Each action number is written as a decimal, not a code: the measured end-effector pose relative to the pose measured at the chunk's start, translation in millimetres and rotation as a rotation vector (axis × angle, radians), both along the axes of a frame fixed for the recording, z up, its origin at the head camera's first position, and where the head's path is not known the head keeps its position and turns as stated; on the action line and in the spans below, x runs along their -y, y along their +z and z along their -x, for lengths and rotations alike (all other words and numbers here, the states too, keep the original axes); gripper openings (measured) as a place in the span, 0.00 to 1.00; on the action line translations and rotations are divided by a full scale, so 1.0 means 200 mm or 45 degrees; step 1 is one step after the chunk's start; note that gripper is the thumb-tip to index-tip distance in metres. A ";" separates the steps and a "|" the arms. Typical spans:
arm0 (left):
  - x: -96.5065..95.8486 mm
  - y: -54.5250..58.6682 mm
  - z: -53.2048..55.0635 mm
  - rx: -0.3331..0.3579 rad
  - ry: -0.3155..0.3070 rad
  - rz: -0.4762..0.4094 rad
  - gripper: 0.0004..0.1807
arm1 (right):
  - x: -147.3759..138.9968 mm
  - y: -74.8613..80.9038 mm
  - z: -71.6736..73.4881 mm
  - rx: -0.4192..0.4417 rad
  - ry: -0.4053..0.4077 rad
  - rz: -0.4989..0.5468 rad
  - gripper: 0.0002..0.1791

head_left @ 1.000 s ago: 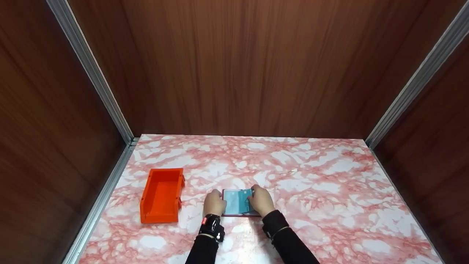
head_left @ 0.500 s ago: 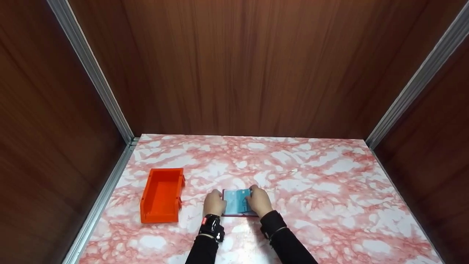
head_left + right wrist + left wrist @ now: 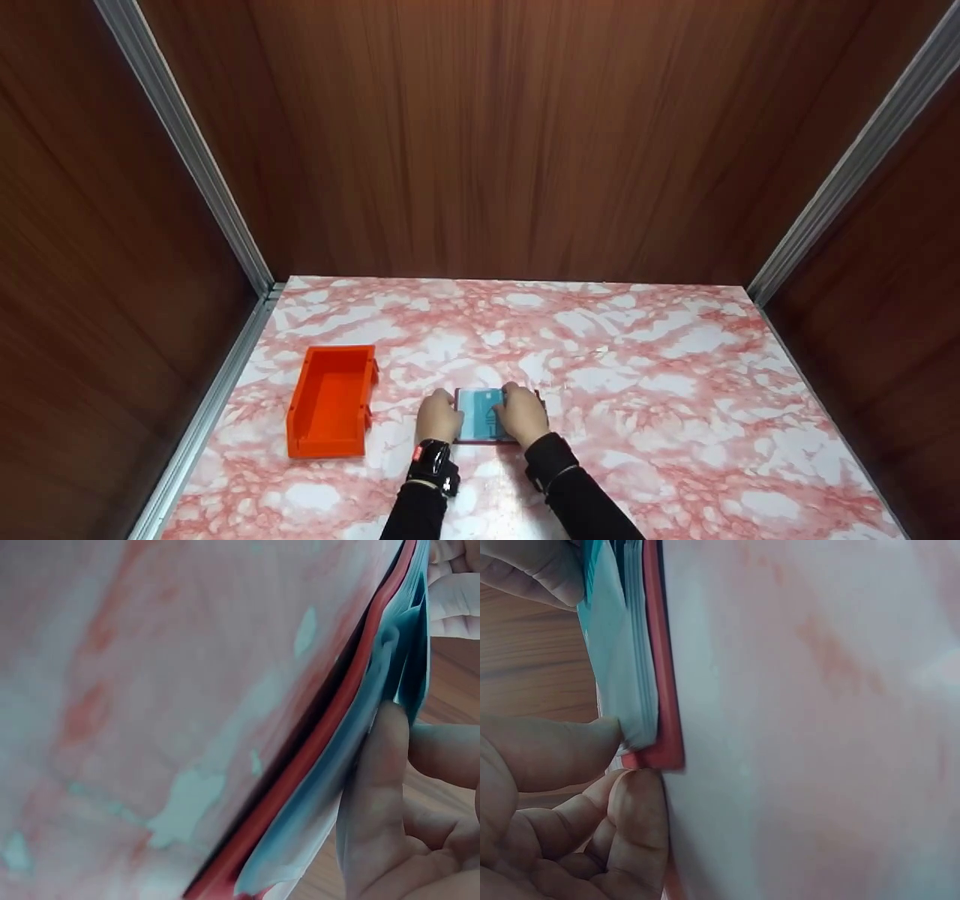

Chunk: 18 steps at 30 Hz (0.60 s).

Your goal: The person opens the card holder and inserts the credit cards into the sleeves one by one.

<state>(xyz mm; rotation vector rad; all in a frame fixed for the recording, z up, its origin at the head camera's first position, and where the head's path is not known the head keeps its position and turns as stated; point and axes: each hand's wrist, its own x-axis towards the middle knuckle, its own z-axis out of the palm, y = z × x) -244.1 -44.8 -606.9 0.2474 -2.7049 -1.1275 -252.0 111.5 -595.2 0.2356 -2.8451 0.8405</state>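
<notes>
A card holder (image 3: 480, 442) with a red cover and layered clear sleeves lies open on the table in front of the person. My left hand (image 3: 439, 417) grips its left edge, thumb (image 3: 562, 754) on top of the sleeves and fingers at the red cover's edge. A teal card (image 3: 487, 420), printed with dark lines, overlaps the holder's sleeves in the head view. My right hand (image 3: 523, 415) pinches the card by its right side between thumb and finger, above the holder's right half. In the right wrist view, the teal card (image 3: 417, 667) stands raised beside the sleeves.
An orange open-fronted bin (image 3: 330, 401) stands on the table to the left of the hands. The pink-and-white marbled tabletop (image 3: 637, 405) is enclosed by brown wood-look panels (image 3: 487, 150) at the back and sides, with metal rails (image 3: 202, 165) at the corners.
My right hand has moved left with the teal card, further over the holder, exposing more of the holder's right side. My left hand has stayed at the left edge.
</notes>
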 end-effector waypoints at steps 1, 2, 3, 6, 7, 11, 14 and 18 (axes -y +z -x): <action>0.00 0.00 0.00 -0.012 -0.002 0.004 0.11 | 0.00 0.00 0.00 0.000 0.008 -0.006 0.15; 0.00 0.00 0.00 -0.023 -0.003 0.006 0.11 | 0.01 0.00 0.00 0.001 0.018 -0.008 0.14; 0.00 0.00 0.00 -0.027 -0.003 0.006 0.11 | 0.01 0.01 -0.01 0.001 0.029 -0.003 0.13; 0.00 -0.01 -0.01 -0.039 -0.008 0.008 0.11 | 0.03 0.01 -0.01 0.010 0.072 0.016 0.12; 0.01 -0.01 -0.01 -0.043 -0.012 0.008 0.10 | 0.03 0.01 -0.01 0.013 0.086 0.019 0.12; 0.01 -0.01 0.00 -0.056 -0.015 0.013 0.09 | 0.04 0.01 -0.01 0.024 0.119 0.013 0.13; 0.01 -0.01 0.00 -0.043 -0.010 0.007 0.09 | 0.04 0.01 -0.02 0.016 0.131 0.010 0.14; 0.01 -0.01 0.00 -0.015 -0.006 0.004 0.09 | 0.04 0.01 -0.02 0.008 0.144 0.012 0.14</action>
